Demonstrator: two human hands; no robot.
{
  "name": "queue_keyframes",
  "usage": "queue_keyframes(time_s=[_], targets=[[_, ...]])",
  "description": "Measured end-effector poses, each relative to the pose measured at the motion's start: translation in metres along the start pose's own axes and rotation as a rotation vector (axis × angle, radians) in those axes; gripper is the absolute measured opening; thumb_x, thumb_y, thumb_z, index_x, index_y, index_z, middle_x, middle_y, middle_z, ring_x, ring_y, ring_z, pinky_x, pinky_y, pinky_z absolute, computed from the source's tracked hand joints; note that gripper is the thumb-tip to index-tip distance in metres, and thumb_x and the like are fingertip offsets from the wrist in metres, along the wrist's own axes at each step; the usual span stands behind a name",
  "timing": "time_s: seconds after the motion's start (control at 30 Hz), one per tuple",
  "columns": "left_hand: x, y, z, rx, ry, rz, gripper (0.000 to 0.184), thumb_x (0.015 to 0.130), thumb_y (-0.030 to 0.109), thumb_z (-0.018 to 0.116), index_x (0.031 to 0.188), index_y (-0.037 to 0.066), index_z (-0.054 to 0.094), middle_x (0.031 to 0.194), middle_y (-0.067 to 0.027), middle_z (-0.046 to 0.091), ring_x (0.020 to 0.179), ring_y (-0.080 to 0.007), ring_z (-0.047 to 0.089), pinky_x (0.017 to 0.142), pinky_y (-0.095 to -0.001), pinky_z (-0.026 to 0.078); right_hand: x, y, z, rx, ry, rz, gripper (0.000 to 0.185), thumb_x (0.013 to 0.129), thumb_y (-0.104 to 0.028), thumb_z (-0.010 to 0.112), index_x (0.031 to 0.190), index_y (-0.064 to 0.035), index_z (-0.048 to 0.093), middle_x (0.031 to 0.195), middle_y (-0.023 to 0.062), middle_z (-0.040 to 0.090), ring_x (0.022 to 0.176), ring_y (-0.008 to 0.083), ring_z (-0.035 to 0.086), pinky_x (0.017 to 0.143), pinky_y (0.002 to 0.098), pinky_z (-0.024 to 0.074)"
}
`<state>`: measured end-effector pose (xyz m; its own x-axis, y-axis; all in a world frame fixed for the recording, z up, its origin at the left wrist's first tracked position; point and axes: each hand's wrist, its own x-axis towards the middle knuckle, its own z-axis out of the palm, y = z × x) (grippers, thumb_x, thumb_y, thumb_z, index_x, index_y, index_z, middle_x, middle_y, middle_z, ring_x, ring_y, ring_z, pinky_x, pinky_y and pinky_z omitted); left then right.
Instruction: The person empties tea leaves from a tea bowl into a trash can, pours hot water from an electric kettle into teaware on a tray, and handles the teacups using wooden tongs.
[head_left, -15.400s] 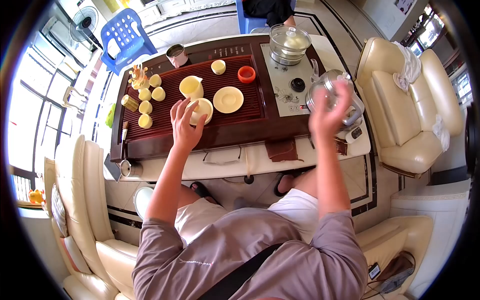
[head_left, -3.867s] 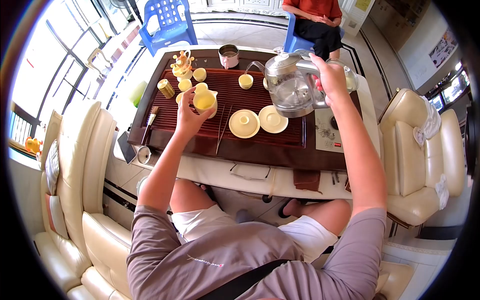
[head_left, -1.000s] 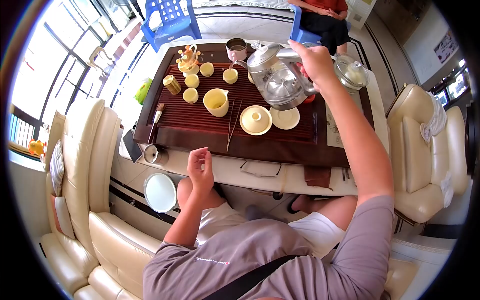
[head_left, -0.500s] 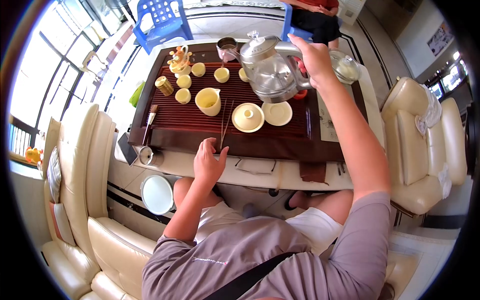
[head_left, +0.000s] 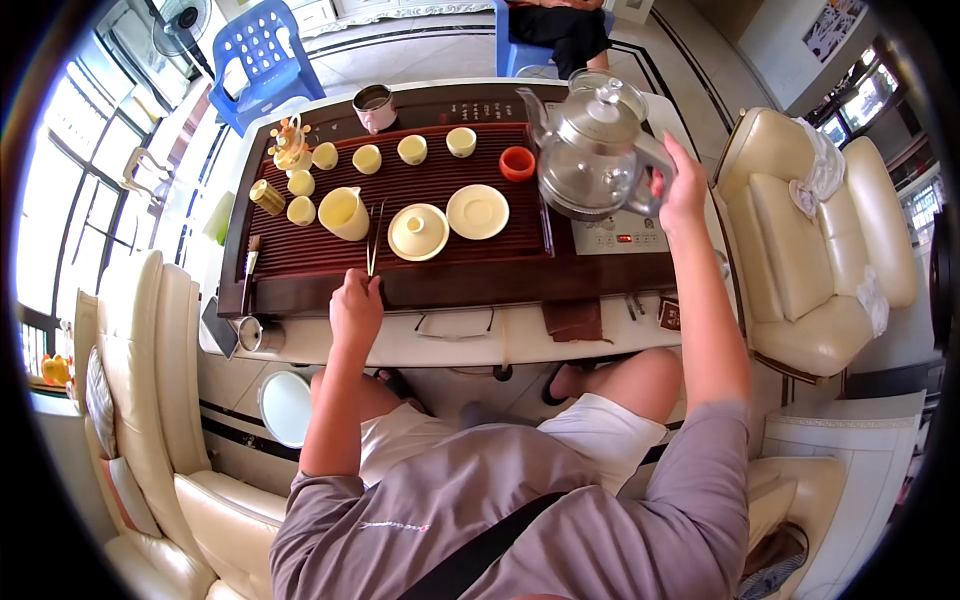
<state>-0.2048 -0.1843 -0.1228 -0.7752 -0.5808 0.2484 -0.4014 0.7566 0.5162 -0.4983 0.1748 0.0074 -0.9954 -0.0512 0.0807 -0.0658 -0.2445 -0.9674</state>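
Observation:
My right hand [head_left: 685, 190] is wrapped round the handle of a glass kettle [head_left: 590, 170], which is above the heating plate [head_left: 620, 236]; I cannot tell whether its base touches it. My left hand [head_left: 356, 308], at the front edge of the tea tray [head_left: 320, 290], is closed on the near end of a pair of tweezers [head_left: 376, 240]. Around the tweezers stand a cream fairness pitcher [head_left: 344, 213] and a lidded gaiwan [head_left: 418, 232], with a pale saucer [head_left: 478, 212] farther right. Several small teacups [head_left: 412, 150] and a red cup [head_left: 517, 163] are behind.
A pinkish cup [head_left: 374, 108], an orange figurine [head_left: 290, 140] and a brush [head_left: 250, 265] are on the tray. Glasses [head_left: 455, 328] and a brown cloth [head_left: 573, 321] lie along the table's front. Another person [head_left: 560, 30] sits across, beside a blue chair [head_left: 262, 60].
My right hand has carried the kettle from over the tray to the heating plate on the right. My left hand, open before, has closed on the tweezers. The view has shifted.

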Motion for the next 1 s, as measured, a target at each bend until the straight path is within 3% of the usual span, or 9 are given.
queue_keyframes(time_s=[0.03, 0.1, 0.13, 0.2, 0.23, 0.3, 0.63, 0.9, 1.0], targets=[[0.000, 0.001, -0.002, -0.054, 0.011, -0.001, 0.018, 0.091, 0.017, 0.066, 0.089, 0.002, 0.057, 0.071, -0.0203, 0.066, 0.067, -0.0421, 0.064, 0.059, -0.0481, 0.050, 0.000, 0.004, -0.016, -0.001, 0.039, -0.015, 0.028, 0.088, -0.031, 0.071, 0.081, -0.0039, 0.067, 0.059, 0.0025, 0.053, 0.044, 0.0117, 0.045, 0.043, 0.0263, 0.0334], [-0.001, -0.004, 0.000, -0.188, 0.074, -0.020, 0.021, 0.092, 0.020, 0.069, 0.090, 0.001, 0.061, 0.064, -0.0125, 0.064, 0.054, -0.0266, 0.061, 0.051, -0.0384, 0.048, -0.004, 0.010, -0.040, 0.024, 0.125, -0.018, 0.029, 0.088, -0.029, 0.071, 0.078, -0.0027, 0.066, 0.062, 0.0032, 0.055, 0.044, 0.0112, 0.045, 0.042, 0.0257, 0.0329], [-0.002, -0.004, 0.000, -0.185, 0.083, -0.007, 0.021, 0.092, 0.020, 0.069, 0.090, 0.001, 0.061, 0.064, -0.0125, 0.064, 0.054, -0.0266, 0.061, 0.051, -0.0384, 0.048, -0.005, 0.012, -0.049, 0.053, 0.207, -0.022, 0.031, 0.088, -0.028, 0.071, 0.074, -0.0015, 0.065, 0.065, 0.0039, 0.058, 0.044, 0.0108, 0.045, 0.040, 0.0251, 0.0323], [-0.002, -0.005, -0.005, -0.417, -0.067, -0.297, 0.022, 0.095, 0.020, 0.067, 0.095, -0.001, 0.062, 0.061, -0.0069, 0.062, 0.050, -0.0158, 0.058, 0.047, -0.0310, 0.044, -0.005, 0.016, -0.062, 0.053, 0.234, -0.032, 0.028, 0.088, -0.028, 0.071, 0.077, -0.0024, 0.066, 0.066, 0.0029, 0.056, 0.046, 0.0111, 0.045, 0.041, 0.0255, 0.0338], [-0.003, -0.004, -0.007, -0.412, -0.055, -0.290, 0.022, 0.095, 0.020, 0.067, 0.095, -0.001, 0.062, 0.061, -0.0069, 0.062, 0.050, -0.0158, 0.058, 0.047, -0.0310, 0.044, -0.004, 0.020, -0.068, 0.028, 0.260, -0.021, 0.025, 0.088, -0.027, 0.071, 0.080, -0.0034, 0.066, 0.067, 0.0019, 0.055, 0.047, 0.0114, 0.045, 0.043, 0.0260, 0.0353], [-0.008, 0.000, -0.009, -0.624, -0.050, -0.441, 0.023, 0.097, 0.022, 0.065, 0.096, -0.001, 0.062, 0.061, -0.0001, 0.057, 0.049, -0.0055, 0.050, 0.043, -0.0229, 0.039, 0.003, 0.031, -0.077, 0.049, 0.278, -0.019, 0.026, 0.088, -0.027, 0.071, 0.082, -0.0024, 0.067, 0.070, 0.0012, 0.054, 0.049, 0.0119, 0.045, 0.043, 0.0256, 0.0353], [-0.023, 0.012, -0.019, -1.257, -0.062, -0.515, 0.022, 0.102, 0.028, 0.058, 0.099, 0.007, 0.059, 0.060, 0.0020, 0.047, 0.045, -0.0069, 0.038, 0.042, -0.0219, 0.030, 0.018, 0.063, -0.084, 0.095, 0.298, -0.014, 0.027, 0.091, -0.027, 0.069, 0.079, -0.0033, 0.064, 0.071, 0.0017, 0.055, 0.050, 0.0122, 0.045, 0.043, 0.0252, 0.0355], [-0.017, 0.065, -0.019, -1.425, -0.182, -0.444, 0.020, 0.104, 0.027, 0.054, 0.098, 0.008, 0.058, 0.061, 0.0016, 0.047, 0.046, -0.0082, 0.039, 0.043, -0.0231, 0.032, 0.025, 0.080, -0.093, 0.070, 0.265, -0.003, 0.034, 0.092, -0.032, 0.068, 0.077, -0.0021, 0.065, 0.065, 0.0024, 0.055, 0.047, 0.0113, 0.045, 0.042, 0.0254, 0.0328], [-0.014, 0.083, -0.014, -1.466, -0.249, -0.449, 0.021, 0.104, 0.026, 0.054, 0.092, 0.009, 0.054, 0.061, 0.0017, 0.048, 0.046, -0.0086, 0.041, 0.043, -0.0230, 0.034, 0.025, 0.078, -0.100, -0.010, 0.209, 0.001, 0.037, 0.093, -0.035, 0.066, 0.079, -0.0015, 0.066, 0.064, 0.0037, 0.055, 0.049, 0.0123, 0.047, 0.047, 0.0276, 0.0369]])
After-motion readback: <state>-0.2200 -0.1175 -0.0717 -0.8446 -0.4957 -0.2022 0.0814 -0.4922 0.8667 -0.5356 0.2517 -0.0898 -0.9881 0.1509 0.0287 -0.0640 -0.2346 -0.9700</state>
